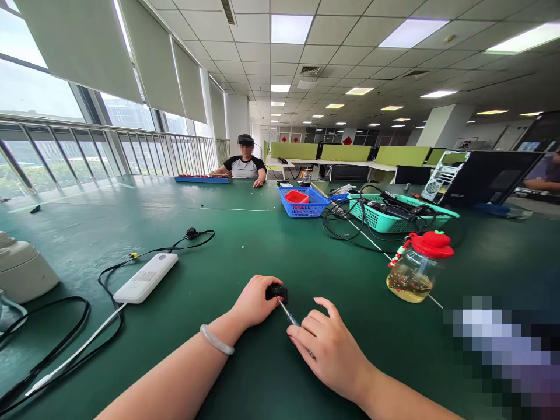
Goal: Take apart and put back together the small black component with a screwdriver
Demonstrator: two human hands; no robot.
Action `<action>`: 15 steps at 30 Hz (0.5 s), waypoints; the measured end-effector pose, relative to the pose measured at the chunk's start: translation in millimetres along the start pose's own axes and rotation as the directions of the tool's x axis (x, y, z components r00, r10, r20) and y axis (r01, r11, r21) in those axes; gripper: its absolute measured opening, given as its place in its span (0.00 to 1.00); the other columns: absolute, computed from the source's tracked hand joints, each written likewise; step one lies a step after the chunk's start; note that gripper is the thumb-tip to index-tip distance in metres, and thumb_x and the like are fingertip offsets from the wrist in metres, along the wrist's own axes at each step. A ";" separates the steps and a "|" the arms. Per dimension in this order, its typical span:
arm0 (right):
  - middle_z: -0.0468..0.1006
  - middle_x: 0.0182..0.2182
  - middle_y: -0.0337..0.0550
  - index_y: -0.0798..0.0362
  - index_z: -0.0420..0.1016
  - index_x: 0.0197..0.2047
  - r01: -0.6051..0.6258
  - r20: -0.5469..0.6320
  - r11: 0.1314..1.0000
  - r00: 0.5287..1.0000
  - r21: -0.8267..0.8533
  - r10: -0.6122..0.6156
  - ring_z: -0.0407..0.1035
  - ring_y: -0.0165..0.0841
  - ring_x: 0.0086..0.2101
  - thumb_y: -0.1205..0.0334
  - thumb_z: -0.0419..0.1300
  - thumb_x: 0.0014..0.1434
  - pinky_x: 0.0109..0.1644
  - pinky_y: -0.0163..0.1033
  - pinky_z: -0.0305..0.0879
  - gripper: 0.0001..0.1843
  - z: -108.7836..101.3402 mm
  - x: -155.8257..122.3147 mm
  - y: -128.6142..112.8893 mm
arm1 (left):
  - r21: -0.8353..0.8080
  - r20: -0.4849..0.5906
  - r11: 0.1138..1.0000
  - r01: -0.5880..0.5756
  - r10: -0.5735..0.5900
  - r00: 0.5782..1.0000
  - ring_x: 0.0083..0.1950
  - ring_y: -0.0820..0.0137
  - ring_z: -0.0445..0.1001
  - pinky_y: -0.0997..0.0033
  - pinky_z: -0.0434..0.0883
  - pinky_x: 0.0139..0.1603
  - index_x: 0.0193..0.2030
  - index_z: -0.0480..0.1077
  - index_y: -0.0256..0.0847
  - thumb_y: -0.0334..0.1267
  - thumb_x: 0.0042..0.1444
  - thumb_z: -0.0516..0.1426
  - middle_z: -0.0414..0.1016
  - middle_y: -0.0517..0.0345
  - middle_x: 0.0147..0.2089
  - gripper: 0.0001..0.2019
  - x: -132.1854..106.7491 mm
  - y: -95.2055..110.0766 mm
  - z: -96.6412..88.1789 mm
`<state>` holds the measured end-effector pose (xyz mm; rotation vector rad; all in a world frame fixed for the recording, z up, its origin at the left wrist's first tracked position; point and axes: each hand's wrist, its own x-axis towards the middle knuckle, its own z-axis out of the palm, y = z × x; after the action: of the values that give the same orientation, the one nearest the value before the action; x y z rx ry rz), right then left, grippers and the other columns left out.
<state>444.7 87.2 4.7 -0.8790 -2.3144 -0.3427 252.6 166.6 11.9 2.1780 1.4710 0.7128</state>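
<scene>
My left hand (256,300), with a pale bangle on its wrist, is closed around a small black part (279,291) on the green table (245,245). What kind of part it is I cannot make out. My right hand (326,344) grips a slim screwdriver (289,315) with a metal shaft and a partly see-through handle. Its index finger is raised off the handle. The shaft slants up and left, and its tip meets the black part beside my left fingers. The exact contact point is too small to see.
Left lie a white power bank (146,279) and black cables (109,274). Right stands a red-lidded jar (411,277) of liquid. Beyond are a blue basket (304,210), a teal basket (380,223) with cables, and a monitor (487,175). A person (245,166) sits across the table.
</scene>
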 end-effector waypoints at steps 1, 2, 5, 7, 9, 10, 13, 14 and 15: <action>0.69 0.22 0.34 0.50 0.73 0.37 -0.003 -0.002 1.000 1.000 0.004 0.003 0.61 0.30 0.27 0.70 0.52 0.64 0.59 0.51 0.50 0.10 -0.1 0.4 0.2 | -0.002 0.001 1.000 0.004 -0.004 1.000 0.52 0.60 0.72 0.61 0.68 0.55 0.47 0.75 0.44 0.35 0.49 0.60 0.79 0.54 0.46 0.16 -0.1 0.1 -0.1; 0.70 0.22 0.34 0.50 0.73 0.36 -0.006 -0.004 1.000 1.000 0.009 0.006 0.61 0.30 0.27 0.70 0.52 0.64 0.59 0.51 0.50 0.10 -0.2 0.7 0.3 | -0.003 0.001 1.000 0.008 -0.008 1.000 0.52 0.60 0.72 0.60 0.69 0.55 0.47 0.75 0.44 0.36 0.49 0.60 0.79 0.54 0.46 0.16 -0.2 0.2 -0.2; 0.71 0.23 0.34 0.50 0.72 0.36 -0.017 -0.015 1.000 1.000 0.021 0.017 0.62 0.30 0.27 0.70 0.52 0.64 0.59 0.51 0.50 0.10 -0.5 0.7 0.6 | 0.000 -0.001 1.000 0.003 -0.003 1.000 0.51 0.60 0.72 0.60 0.69 0.54 0.46 0.74 0.44 0.36 0.49 0.60 0.79 0.55 0.45 0.15 0.0 0.1 0.3; 0.71 0.23 0.34 0.49 0.72 0.36 -0.028 -0.024 0.999 0.999 0.026 0.029 0.62 0.30 0.27 0.70 0.52 0.64 0.59 0.51 0.50 0.10 -0.6 0.1 0.5 | 0.008 0.000 1.000 -0.007 0.007 1.000 0.51 0.60 0.72 0.60 0.69 0.54 0.46 0.74 0.44 0.36 0.49 0.60 0.78 0.55 0.45 0.16 0.4 -0.2 0.8; 0.72 0.23 0.34 0.49 0.72 0.36 -0.037 -0.039 0.999 0.998 0.029 0.038 0.62 0.30 0.27 0.70 0.52 0.64 0.59 0.51 0.50 0.10 -0.5 -0.4 0.3 | 0.013 0.004 1.000 -0.017 0.017 1.000 0.51 0.60 0.72 0.60 0.69 0.54 0.47 0.74 0.44 0.36 0.49 0.60 0.78 0.55 0.46 0.16 0.8 -0.6 1.1; 0.72 0.23 0.34 0.49 0.72 0.36 -0.040 -0.048 0.999 0.998 0.030 0.042 0.62 0.30 0.27 0.70 0.52 0.64 0.59 0.51 0.50 0.10 -0.3 -0.6 0.3 | 0.013 0.006 1.000 -0.018 0.018 1.000 0.51 0.61 0.72 0.60 0.69 0.54 0.47 0.74 0.44 0.36 0.49 0.60 0.78 0.55 0.46 0.16 0.9 -0.7 1.2; 0.71 0.22 0.34 0.49 0.72 0.35 -0.047 -0.074 0.998 0.996 0.038 0.049 0.62 0.29 0.27 0.70 0.51 0.64 0.59 0.50 0.51 0.11 0.2 -0.7 0.5 | 0.005 0.013 1.000 -0.024 0.024 1.000 0.51 0.61 0.71 0.60 0.69 0.55 0.48 0.73 0.45 0.36 0.50 0.60 0.78 0.55 0.46 0.16 0.9 -1.0 1.3; 0.71 0.22 0.34 0.49 0.72 0.35 -0.048 -0.080 0.998 0.995 0.042 0.052 0.62 0.29 0.27 0.70 0.51 0.64 0.59 0.50 0.51 0.11 0.3 -0.6 0.7 | 0.001 0.016 1.000 -0.025 0.025 1.000 0.51 0.61 0.71 0.60 0.68 0.55 0.48 0.73 0.45 0.37 0.50 0.60 0.78 0.55 0.47 0.16 0.8 -1.0 1.4; 0.71 0.22 0.34 0.49 0.72 0.35 -0.050 -0.086 0.998 0.995 0.046 0.054 0.62 0.29 0.26 0.70 0.52 0.64 0.59 0.50 0.51 0.11 0.3 -0.4 0.7 | -0.003 0.018 1.000 -0.024 0.024 1.000 0.51 0.61 0.71 0.60 0.68 0.55 0.48 0.73 0.45 0.37 0.50 0.60 0.78 0.55 0.47 0.17 0.7 -1.0 1.4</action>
<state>445.3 87.7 4.2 -0.8836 -2.2071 -0.3008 252.9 167.5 10.4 2.1978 1.4366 0.7007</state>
